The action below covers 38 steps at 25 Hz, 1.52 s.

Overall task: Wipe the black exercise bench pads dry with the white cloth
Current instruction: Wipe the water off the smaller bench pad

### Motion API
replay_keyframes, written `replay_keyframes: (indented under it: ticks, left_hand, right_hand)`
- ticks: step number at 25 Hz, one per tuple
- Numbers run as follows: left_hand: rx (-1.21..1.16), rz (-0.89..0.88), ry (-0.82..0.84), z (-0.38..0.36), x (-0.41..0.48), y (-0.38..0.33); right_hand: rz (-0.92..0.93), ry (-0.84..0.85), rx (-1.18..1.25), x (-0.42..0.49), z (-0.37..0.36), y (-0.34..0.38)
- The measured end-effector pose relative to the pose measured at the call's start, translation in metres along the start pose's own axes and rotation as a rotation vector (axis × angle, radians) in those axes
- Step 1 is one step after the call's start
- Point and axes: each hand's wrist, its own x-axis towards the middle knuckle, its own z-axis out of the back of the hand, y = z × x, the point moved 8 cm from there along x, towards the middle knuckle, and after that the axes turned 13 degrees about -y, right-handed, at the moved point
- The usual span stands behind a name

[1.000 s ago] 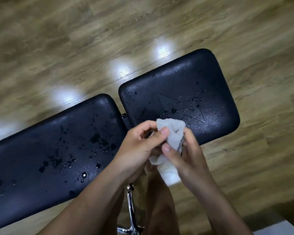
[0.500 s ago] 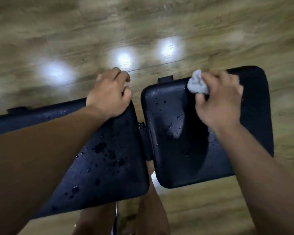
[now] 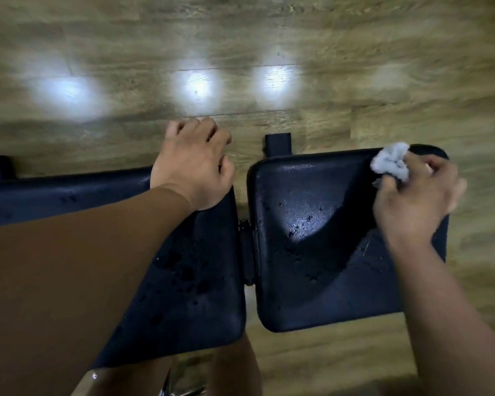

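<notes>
Cloth (image 3: pixel 390 164) bunched in right hand (image 3: pixel 415 201) on wet seat pad (image 3: pixel 320 252).

left hand (image 3: pixel 193 167) curled, right hand (image 3: pixel 415 198) clenched

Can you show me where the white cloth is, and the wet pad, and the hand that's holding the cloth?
cloth (image 3: pixel 390 164), head view, its bunched middle.
right pad (image 3: pixel 306 218), head view, wet shiny top.
right hand (image 3: pixel 412 201), head view, its back.

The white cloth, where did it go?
The white cloth is bunched in the right hand, at the far right corner of the smaller bench pad.
</notes>
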Motion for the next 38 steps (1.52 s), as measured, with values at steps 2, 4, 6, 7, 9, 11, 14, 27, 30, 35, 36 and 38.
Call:
replay_keyframes:
  ticks: [2, 4, 6, 7, 9, 11, 14, 27, 30, 35, 36, 38]
  left_hand:
    - [-0.002, -0.007, -0.005, 0.001, 0.001, -0.001]
    - [0.0, -0.016, -0.026, 0.002, 0.001, -0.002]
    - [-0.004, -0.034, -0.052, 0.002, 0.001, -0.004]
    - [-0.003, -0.035, -0.06, 0.002, 0.0, -0.003]
    - [-0.001, -0.03, -0.064, 0.003, -0.001, -0.002]
    - [-0.001, -0.03, -0.061, 0.003, 0.0, -0.003]
    - [0.001, -0.035, -0.049, 0.002, 0.001, -0.004]
    - [0.036, -0.049, -0.006, -0.002, 0.0, -0.003]
    - [0.044, -0.048, 0.007, 0.0, 0.001, -0.002]
    - [0.024, -0.052, -0.007, -0.001, 0.002, -0.002]
    - [0.02, -0.042, -0.006, 0.0, 0.001, 0.0]
    - [-0.003, -0.032, -0.001, -0.002, -0.001, -0.001]
  right_hand:
    - [-0.016, -0.04, 0.003, -0.023, -0.002, 0.03]
    - [0.264, 0.046, 0.121, -0.075, -0.011, 0.102]
    - [0.582, 0.16, 0.243, -0.118, -0.014, 0.148]
    - [0.682, 0.157, 0.274, -0.115, -0.012, 0.149]
    - [0.67, 0.022, 0.245, -0.071, -0.012, 0.105]
    - [0.38, -0.093, 0.098, -0.009, -0.012, 0.03]
    - [-0.027, -0.168, 0.051, 0.019, -0.002, -0.019]
    - [0.263, 0.116, -0.055, 0.036, -0.023, 0.041]
    - [0.471, 0.185, 0.048, -0.037, -0.036, 0.12]
    - [0.778, 0.214, 0.285, -0.049, -0.028, 0.117]
    - [0.666, 0.169, 0.222, -0.017, -0.028, 0.083]
    - [0.386, 0.115, 0.055, 0.047, -0.024, 0.006]
